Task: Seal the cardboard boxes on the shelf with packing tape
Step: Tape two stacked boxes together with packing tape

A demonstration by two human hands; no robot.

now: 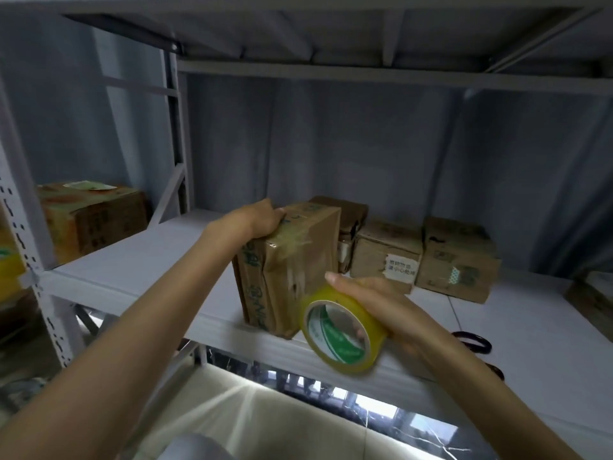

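Observation:
A brown cardboard box (292,260) with green print stands at the front of the white shelf (139,260). Glossy tape crosses its top corner and runs down its front face. My left hand (255,217) grips the box's top left edge. My right hand (374,300) holds a yellow roll of packing tape (341,330) just in front of the box's lower right corner, thumb stretched over the roll. Whether a strip still joins roll and box is blurred.
Three more cardboard boxes (384,257) (457,260) (345,214) sit behind and to the right. Another box (93,217) stands in the neighbouring bay at left. Black-handled scissors (474,340) lie on the shelf at right. An upper shelf (365,74) hangs overhead.

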